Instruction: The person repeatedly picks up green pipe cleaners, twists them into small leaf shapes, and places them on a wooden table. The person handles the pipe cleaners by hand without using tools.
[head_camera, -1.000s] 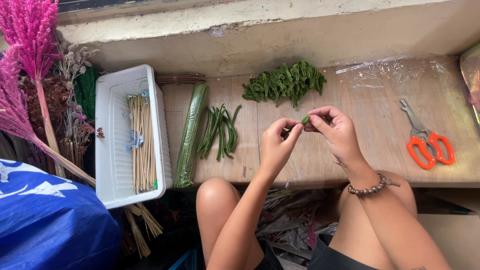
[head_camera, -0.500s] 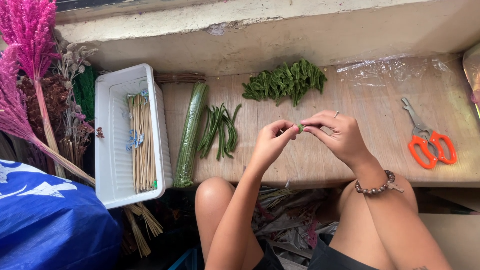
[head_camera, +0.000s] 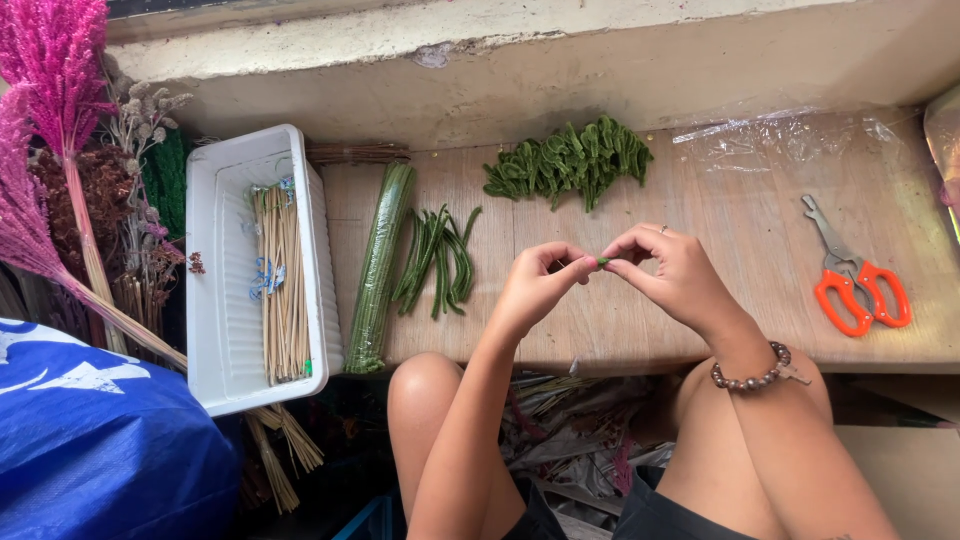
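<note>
Both hands pinch one green piece (head_camera: 603, 262) above the bench's (head_camera: 620, 330) front edge.
Left hand (head_camera: 535, 285) and right hand (head_camera: 680, 275) meet fingertip to fingertip — steadying it; scissors (head_camera: 855, 280) lie near the right edge.

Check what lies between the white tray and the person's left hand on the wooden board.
Head view: a long green wrapped roll, then a loose bunch of green stems, lie between the white tray and the left hand.

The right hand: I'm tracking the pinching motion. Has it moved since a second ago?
Yes. The right hand has shifted slightly away from the green leaf pile, toward the board's near edge.

Wooden bench (head_camera: 560, 330) bears tray (head_camera: 225, 330), stems (head_camera: 437, 262), scissors (head_camera: 850, 275).
</note>
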